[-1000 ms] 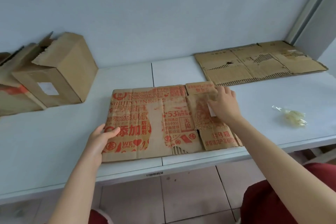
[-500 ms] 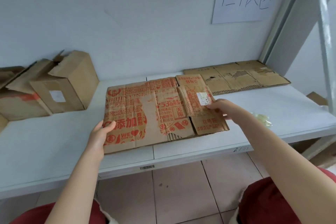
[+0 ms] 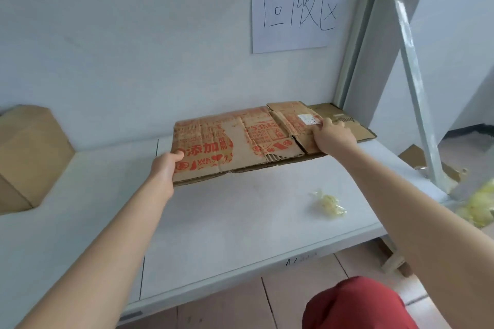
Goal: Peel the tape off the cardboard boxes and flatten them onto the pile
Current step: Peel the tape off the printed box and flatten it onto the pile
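Box (image 3: 29, 152): well left of the left grip, standing unflattened on the counter (image 3: 240, 227); judged to be waiting its turn.
Left grip (image 3: 165, 168): clamped on the sheet's near-left corner, thumb on top, fingers hidden beneath. Holding it by the corner keeps the wide sheet level and lets it be steered.
Sheet (image 3: 235, 141): the flattened, red-printed box spans from one grip to the other. Its near edge is off the counter with shadow under it, and its far-right end is over the pile. It is held low and flat, likely so that it slides on without catching.
Label (image 3: 307, 119): white, at the right grip's fingertips, on the sheet's far-right panel.
Right grip (image 3: 332, 136): lies on top of the sheet's right flap, fingers bent. The thumb is hidden, so whether it clamps the flap or only presses it cannot be told. Its place at the leading end suits guiding the sheet onto the pile.
Pile (image 3: 358, 128): plain flat cardboard just beyond and right of the right grip, partly under the sheet, against the wall below the sign (image 3: 294, 13).
Tape wad (image 3: 328, 204): nearer than the right grip, alone on the counter, apart from the sheet; seemingly set aside out of the path.
Stage: peeling looks done for this box and the laying down nearly finished; release would come once the sheet rests square.
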